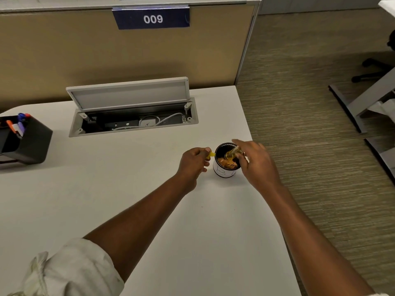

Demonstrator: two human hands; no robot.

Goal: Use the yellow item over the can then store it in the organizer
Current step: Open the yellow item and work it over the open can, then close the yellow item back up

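A small open can [224,170] with a white label stands near the desk's right edge and holds orange-brown scraps. My left hand [192,162] pinches a small yellow item [211,154] at its fingertips, just left of the can's rim. My right hand [256,162] hovers over the right side of the can. It grips a slim, yellowish pencil-like stick [232,153] that is blurred and points down into the opening. The black organizer [32,144] sits at the far left edge with several pens in it.
An open cable hatch [132,116] with its lid raised lies at the back of the white desk [149,199]. A beige partition with a "009" sign [151,18] stands behind. The desk's right edge drops to carpet just beyond the can.
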